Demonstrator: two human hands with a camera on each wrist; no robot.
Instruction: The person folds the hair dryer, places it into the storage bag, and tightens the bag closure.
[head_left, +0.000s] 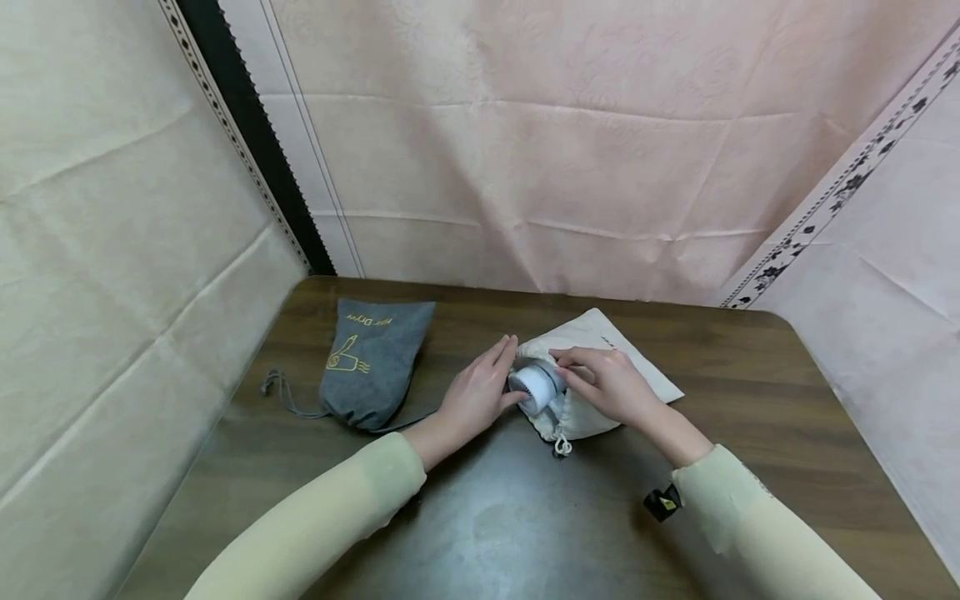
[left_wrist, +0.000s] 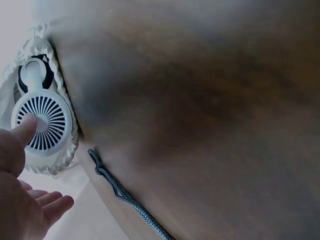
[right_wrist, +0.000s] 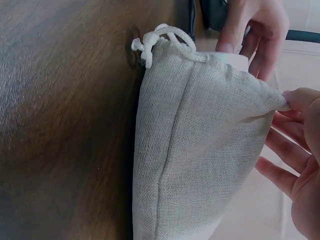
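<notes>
A small white handheld fan (head_left: 531, 387) with a round slotted grille (left_wrist: 54, 120) lies in the mouth of a cream drawstring bag (head_left: 592, 417), grille end outward. My left hand (head_left: 474, 390) is beside the bag's mouth, its thumb touching the grille and its other fingers extended past the far side. Thumb and fingers of my right hand (head_left: 611, 385) pinch the edge of the bag's mouth, lifting the cloth (right_wrist: 200, 145) around the fan. The rest of the fan is hidden in the bag. A knotted white cord (right_wrist: 167, 40) hangs at the near side of the opening.
A grey drawstring pouch (head_left: 375, 358) printed with a yellow hair dryer lies left of my left hand. Its grey cord (left_wrist: 125, 197) runs under my left forearm. The wooden table (head_left: 487, 517) has hanging cloth (head_left: 510, 183) behind it and at both sides.
</notes>
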